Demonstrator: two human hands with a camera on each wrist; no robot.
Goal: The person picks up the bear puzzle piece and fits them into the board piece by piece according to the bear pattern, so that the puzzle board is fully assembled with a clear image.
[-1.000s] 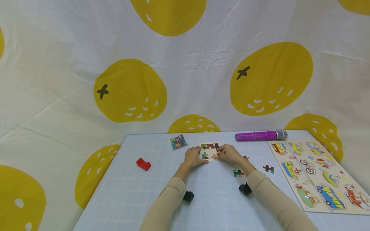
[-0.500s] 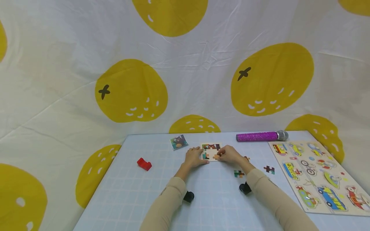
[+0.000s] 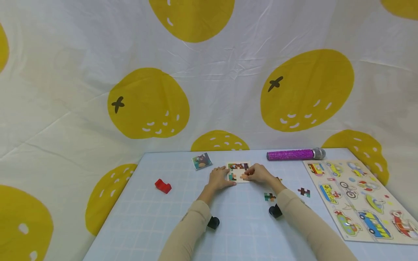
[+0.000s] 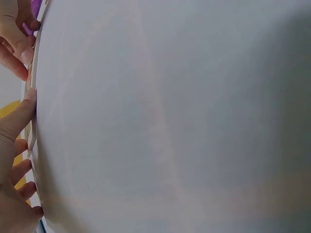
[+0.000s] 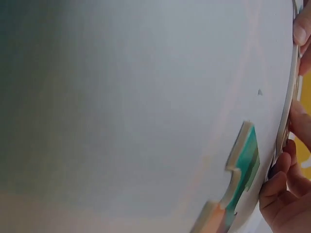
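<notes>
A small wooden puzzle tray (image 3: 237, 181) lies near the far side of the table, with bear-picture pieces along its top row and a teal piece (image 3: 232, 177) at lower left. My left hand (image 3: 218, 177) rests against its left side, the thumb along the front edge and the fingers spread on the table. At the lower right, my right hand (image 3: 258, 173) pinches a peach-coloured puzzle piece (image 3: 243, 177) at the tray's surface; the fingers partly hide it. Loose puzzle pieces lie near the right forearm, among them a green-and-brown puzzle piece (image 3: 269, 197) and a dark puzzle piece (image 3: 304, 191).
A bear picture card (image 3: 201, 161) lies behind the left hand, a red curved block (image 3: 162, 186) to its left. At back right is a purple glitter microphone (image 3: 290, 154), beside a large vehicle puzzle board (image 3: 360, 203). A fruit-print cloth (image 3: 222, 101) hangs behind the table.
My right fingertips have shifted slightly left and toward me over the tray's lower right. The left hand has stayed in place against the tray.
</notes>
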